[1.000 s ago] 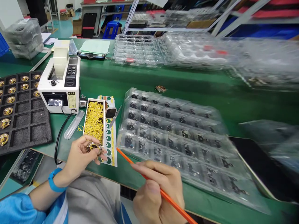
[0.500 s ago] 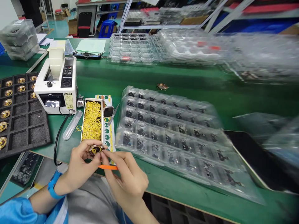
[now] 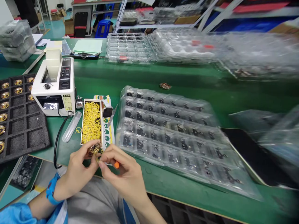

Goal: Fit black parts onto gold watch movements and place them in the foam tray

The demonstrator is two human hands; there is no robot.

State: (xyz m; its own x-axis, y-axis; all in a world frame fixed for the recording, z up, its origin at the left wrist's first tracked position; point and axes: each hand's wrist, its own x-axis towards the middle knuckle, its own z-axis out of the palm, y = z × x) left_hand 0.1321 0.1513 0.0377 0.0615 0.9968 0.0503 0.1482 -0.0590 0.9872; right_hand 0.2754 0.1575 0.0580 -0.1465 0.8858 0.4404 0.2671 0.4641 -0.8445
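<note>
My left hand [image 3: 80, 161] is closed on a small round gold-and-black part [image 3: 94, 149], held on its edge between thumb and fingers. My right hand [image 3: 123, 172] is closed close beside it, fingertips at the part's lower right side. An orange stick-like tool [image 3: 116, 165] pokes out from among the right fingers; most of it is hidden. A tiny yellowish piece shows at the right fingertips, too small to name. Just beyond the hands lies a white box [image 3: 82, 137] filled with thin yellow rings [image 3: 92, 121]. Tweezers [image 3: 112, 115] and a smartwatch [image 3: 107, 112] lie beside the box.
A white tape dispenser [image 3: 54, 88] stands at left, beside a black foam tray [image 3: 18, 137] holding round gold parts. Stacked clear blister trays [image 3: 163, 130] of dark parts fill the middle right. A clear plastic tube [image 3: 72, 127] lies left of the box; another round part [image 3: 165, 86] lies behind the trays.
The part in my left hand has tilted, its face turned away. My right hand has rotated, so the orange tool points towards me instead of sideways. The view has shifted slightly.
</note>
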